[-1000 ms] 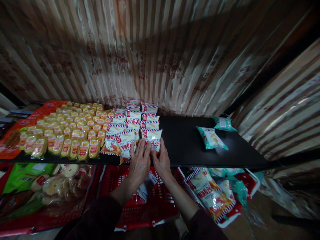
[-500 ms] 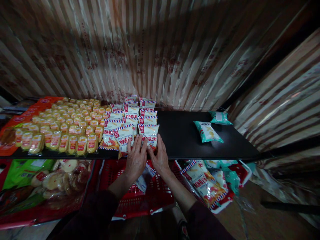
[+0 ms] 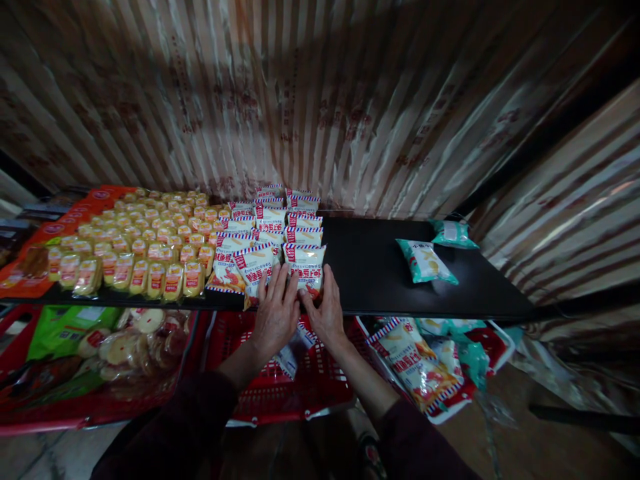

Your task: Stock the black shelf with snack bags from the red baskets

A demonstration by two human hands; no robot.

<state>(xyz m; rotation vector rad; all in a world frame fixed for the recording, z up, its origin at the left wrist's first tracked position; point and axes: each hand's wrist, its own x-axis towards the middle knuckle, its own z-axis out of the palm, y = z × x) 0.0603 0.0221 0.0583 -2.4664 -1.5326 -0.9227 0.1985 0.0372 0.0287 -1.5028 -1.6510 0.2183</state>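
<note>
From afar, I lay my open left hand (image 3: 276, 323) and my right hand (image 3: 326, 319) against the white snack packet (image 3: 305, 257) just beyond them, its base hidden, the right's grip impossible to tell.

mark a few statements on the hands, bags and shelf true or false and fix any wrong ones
1. The left hand and right hand are at the front white bags. True.
2. The yellow packs stand right of the white bags. False: the yellow packs are on the left.
3. Two teal-and-white bags lie on the black shelf. True.
4. The green package lies on the shelf. False: the green package is in a red basket below it.
</note>
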